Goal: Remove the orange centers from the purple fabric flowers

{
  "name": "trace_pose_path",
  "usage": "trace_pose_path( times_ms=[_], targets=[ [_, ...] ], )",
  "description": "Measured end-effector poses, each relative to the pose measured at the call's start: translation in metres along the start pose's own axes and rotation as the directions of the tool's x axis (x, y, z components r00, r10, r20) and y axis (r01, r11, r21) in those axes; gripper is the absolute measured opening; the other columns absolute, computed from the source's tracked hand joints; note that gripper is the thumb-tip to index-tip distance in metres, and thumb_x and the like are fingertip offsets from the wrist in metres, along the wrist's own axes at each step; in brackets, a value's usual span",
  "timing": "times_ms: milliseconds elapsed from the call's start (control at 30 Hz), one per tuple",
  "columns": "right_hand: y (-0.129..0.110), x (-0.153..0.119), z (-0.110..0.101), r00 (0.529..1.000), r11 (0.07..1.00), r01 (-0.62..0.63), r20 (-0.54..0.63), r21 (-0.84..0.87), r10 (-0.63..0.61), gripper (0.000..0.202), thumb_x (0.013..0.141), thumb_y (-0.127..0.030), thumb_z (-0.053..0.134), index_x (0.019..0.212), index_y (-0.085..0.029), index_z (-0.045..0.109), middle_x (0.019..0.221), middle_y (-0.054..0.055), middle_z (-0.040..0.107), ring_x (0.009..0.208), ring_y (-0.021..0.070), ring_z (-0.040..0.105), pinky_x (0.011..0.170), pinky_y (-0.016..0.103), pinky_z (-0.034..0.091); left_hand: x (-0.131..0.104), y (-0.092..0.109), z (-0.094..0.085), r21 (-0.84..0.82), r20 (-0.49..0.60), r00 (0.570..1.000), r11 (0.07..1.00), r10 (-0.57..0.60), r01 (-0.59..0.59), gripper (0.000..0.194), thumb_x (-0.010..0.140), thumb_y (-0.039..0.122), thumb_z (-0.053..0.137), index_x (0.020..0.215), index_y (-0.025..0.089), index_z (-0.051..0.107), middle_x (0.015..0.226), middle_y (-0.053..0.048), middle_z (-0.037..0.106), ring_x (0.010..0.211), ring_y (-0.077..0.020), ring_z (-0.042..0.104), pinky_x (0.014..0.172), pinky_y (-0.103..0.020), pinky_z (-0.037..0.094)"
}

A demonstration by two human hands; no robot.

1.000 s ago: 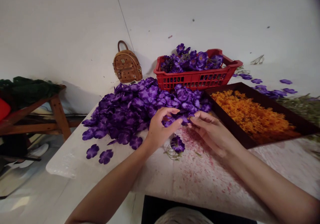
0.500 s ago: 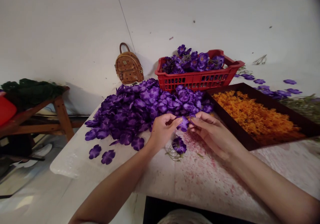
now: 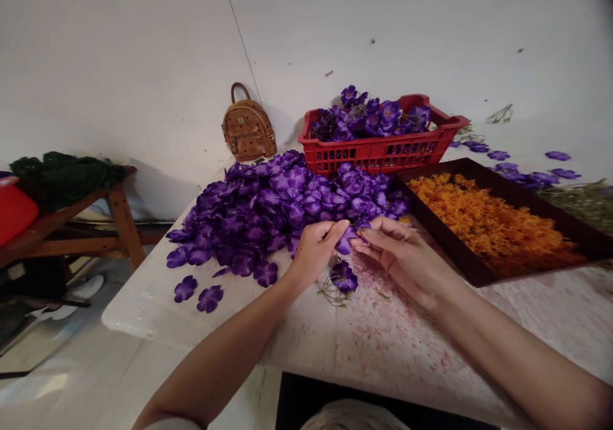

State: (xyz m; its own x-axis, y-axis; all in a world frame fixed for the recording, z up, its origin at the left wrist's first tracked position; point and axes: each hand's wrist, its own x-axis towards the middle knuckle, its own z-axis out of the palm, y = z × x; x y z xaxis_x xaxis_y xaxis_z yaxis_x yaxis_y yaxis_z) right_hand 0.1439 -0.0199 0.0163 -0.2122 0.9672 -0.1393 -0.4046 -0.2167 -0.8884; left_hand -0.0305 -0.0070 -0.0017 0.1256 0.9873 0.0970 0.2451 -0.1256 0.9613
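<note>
Between my two hands is a purple fabric flower petal piece (image 3: 345,241), held above the table. My left hand (image 3: 313,251) pinches its left side between thumb and fingers. My right hand (image 3: 407,251) has its thumb and fingertips closed on the right side of the same piece; what else lies in that pinch is hidden. Just below, a purple flower with thin green stems (image 3: 343,276) lies on the table. Beyond my hands spreads a large heap of purple petal pieces (image 3: 258,206), with a couple of loose ones (image 3: 209,298) at its left front.
A red plastic basket (image 3: 383,152) of purple flowers stands behind the heap. At the right, a dark tray (image 3: 445,251) holds orange flower centres (image 3: 493,225). A brown backpack (image 3: 249,130) leans on the wall. A wooden stool (image 3: 123,222) stands left of the table (image 3: 306,347).
The purple petal piece has tilted and sits slightly further left in my fingers. My hands have drawn a little closer together. The view has shifted slightly.
</note>
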Motion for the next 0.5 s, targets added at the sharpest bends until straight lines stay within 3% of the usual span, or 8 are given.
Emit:
trace_pose_path(
  times_ms=[267,367,500],
  targets=[
    [-0.0021,0.0019,-0.0029,0.999,0.999,0.027,-0.038,0.045,-0.025,0.039,0.059,-0.042,0.101,0.066,-0.022,0.068,0.077,-0.003,0.061,0.083,0.014,0.067,0.09,0.028,0.058,0.0047,-0.0074,0.0,-0.13,0.081,0.994,0.99,0.069,-0.058,0.032,0.091,0.045,0.068,0.078,0.018,0.058,0.067,0.004,0.05,0.062,-0.0107,0.043,0.06,-0.025,0.032],
    [-0.0022,0.0028,-0.0021,0.999,0.999,0.025,-0.029,0.045,-0.024,0.039,0.058,-0.042,0.101,0.065,-0.022,0.069,0.077,-0.003,0.06,0.082,0.0132,0.065,0.091,0.028,0.056,0.0056,-0.0091,0.0003,-0.159,0.057,0.995,0.985,0.077,-0.067,0.027,0.089,0.042,0.069,0.082,0.017,0.06,0.072,0.003,0.053,0.065,-0.0111,0.046,0.063,-0.025,0.035],
    [0.0022,0.0037,-0.0035,1.0,1.0,0.014,-0.005,0.013,-0.014,0.04,0.059,-0.043,0.101,0.064,-0.022,0.067,0.074,-0.004,0.058,0.082,0.0141,0.064,0.093,0.031,0.055,0.0056,-0.0085,0.0017,-0.17,-0.032,0.998,0.983,0.056,-0.061,0.033,0.091,0.045,0.067,0.075,0.019,0.053,0.067,0.005,0.046,0.062,-0.0106,0.044,0.061,-0.024,0.034]
  ],
)
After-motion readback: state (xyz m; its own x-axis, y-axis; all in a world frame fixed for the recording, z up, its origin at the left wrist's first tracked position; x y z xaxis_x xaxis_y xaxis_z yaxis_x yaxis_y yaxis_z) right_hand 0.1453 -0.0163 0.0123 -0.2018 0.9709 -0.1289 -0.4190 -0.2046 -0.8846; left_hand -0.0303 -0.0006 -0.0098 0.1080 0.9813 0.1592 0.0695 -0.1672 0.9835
